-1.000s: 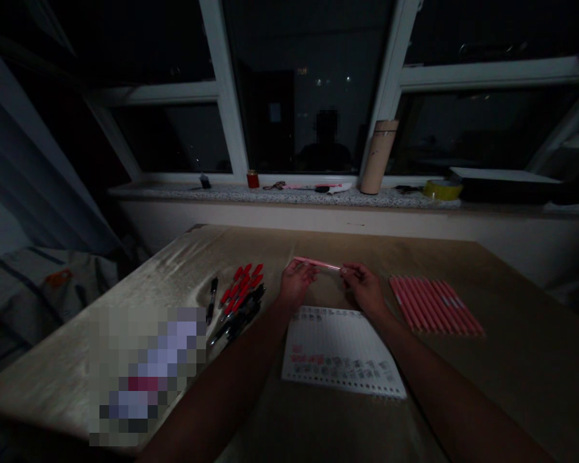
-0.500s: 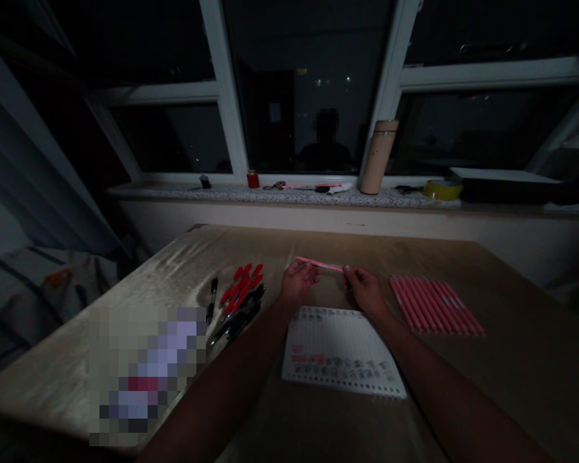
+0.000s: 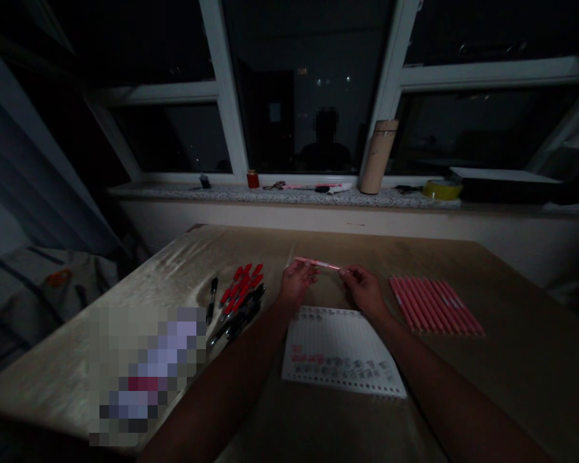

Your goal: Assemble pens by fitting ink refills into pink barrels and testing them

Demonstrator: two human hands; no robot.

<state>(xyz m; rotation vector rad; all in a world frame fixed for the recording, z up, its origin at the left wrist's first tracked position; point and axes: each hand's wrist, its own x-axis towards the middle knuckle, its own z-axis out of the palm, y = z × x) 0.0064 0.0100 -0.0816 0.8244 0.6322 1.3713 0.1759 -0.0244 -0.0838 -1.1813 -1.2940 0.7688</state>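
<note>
A slim pink pen [image 3: 324, 263] is held almost level between my two hands, above the far edge of a notebook. My left hand [image 3: 297, 281] pinches its left end, and my right hand [image 3: 363, 286] grips the right end between thumb and finger. Below them lies the spiral notebook [image 3: 342, 347], its lined page bearing rows of dark marks and a few pink ones. To the right, a row of pink pens [image 3: 437, 305] lies side by side. Left of my hands are red-capped pens [image 3: 241, 287] and black pens [image 3: 241, 318] in a loose pile.
A lone black pen [image 3: 213, 296] and a pixelated item [image 3: 166, 354] lie on the left of the table [image 3: 511, 386]. Along the windowsill stand a tall flask [image 3: 379, 157], a small red jar [image 3: 253, 179], scissors [image 3: 275, 186] and a yellow tape roll [image 3: 442, 190].
The pink pen has turned slightly in my fingers, and a pale label now shows on its side. My right fingers have shifted a little; the rest stays in place.
</note>
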